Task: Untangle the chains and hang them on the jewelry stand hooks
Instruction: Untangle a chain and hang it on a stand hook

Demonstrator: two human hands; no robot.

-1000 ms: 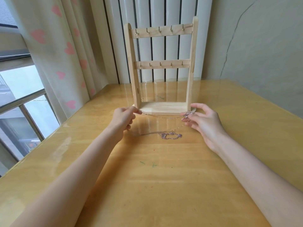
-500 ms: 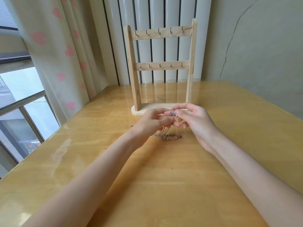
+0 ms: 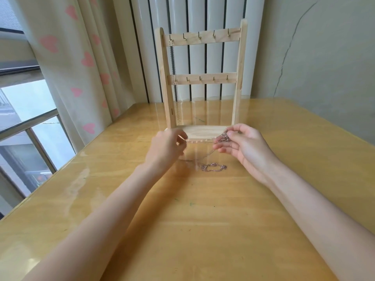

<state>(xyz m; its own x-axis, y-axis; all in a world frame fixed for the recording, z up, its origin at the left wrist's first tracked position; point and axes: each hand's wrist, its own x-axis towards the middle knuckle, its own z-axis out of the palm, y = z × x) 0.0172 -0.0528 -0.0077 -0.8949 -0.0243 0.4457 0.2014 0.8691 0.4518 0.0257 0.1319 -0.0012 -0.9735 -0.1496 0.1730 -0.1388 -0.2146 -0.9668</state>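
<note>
A wooden jewelry stand [image 3: 236,86] with two rows of small hooks stands upright on the table. One chain [image 3: 177,98] hangs from its leftmost hooks. In front of the stand's base, my left hand [image 3: 166,149] pinches one end of a thin rose-gold chain [image 3: 199,141]. My right hand [image 3: 243,147] pinches a bunched clump of the same chain [image 3: 222,137]. The strand runs taut between both hands. A tangled heap of chain [image 3: 214,167] lies on the table below, with a strand rising to the hands.
The yellow wooden table [image 3: 203,220] is glossy and reflects light. A curtain with pink hearts [image 3: 67,63] and a window [image 3: 24,110] are at the left. White radiator pipes [image 3: 205,15] stand behind the stand, and a cracked wall [image 3: 324,47] is at the right.
My hands, close together half a second ago, have moved apart, with the left hand going left. A length of chain is now stretched between them.
</note>
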